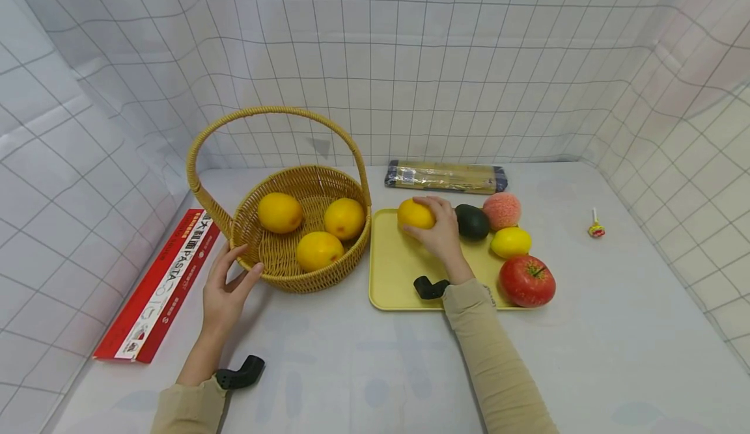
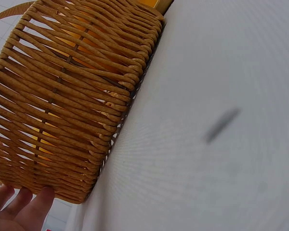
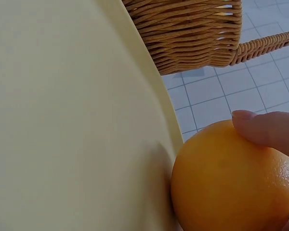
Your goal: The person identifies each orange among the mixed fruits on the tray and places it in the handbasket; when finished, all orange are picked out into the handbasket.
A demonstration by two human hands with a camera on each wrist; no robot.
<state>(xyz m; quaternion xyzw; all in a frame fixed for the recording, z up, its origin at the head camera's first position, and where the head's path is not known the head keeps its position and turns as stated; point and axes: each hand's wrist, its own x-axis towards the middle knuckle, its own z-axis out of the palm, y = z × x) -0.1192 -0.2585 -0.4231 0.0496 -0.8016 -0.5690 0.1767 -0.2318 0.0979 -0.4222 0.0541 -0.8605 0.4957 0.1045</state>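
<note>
My right hand [image 1: 439,229] grips an orange [image 1: 415,215] at the back left corner of a yellow tray [image 1: 387,278]. In the right wrist view, the thumb and a fingertip lie on that orange [image 3: 231,178]; whether it touches the tray there I cannot tell. A woven basket [image 1: 310,283] with a tall handle stands left of the tray and holds several more oranges [image 1: 319,250]. My left hand [image 1: 225,291] touches the basket's near left rim with spread fingers. The left wrist view has fingertips [image 2: 41,204] against the woven side [image 2: 62,106].
On the tray's right lie a dark green avocado [image 1: 471,222], a peach [image 1: 502,211], a lemon [image 1: 511,243] and a red apple [image 1: 527,281]. Behind it is a clear-wrapped package [image 1: 446,177]. A red pasta box [image 1: 158,284] lies left of the basket, a lollipop [image 1: 596,229] far right.
</note>
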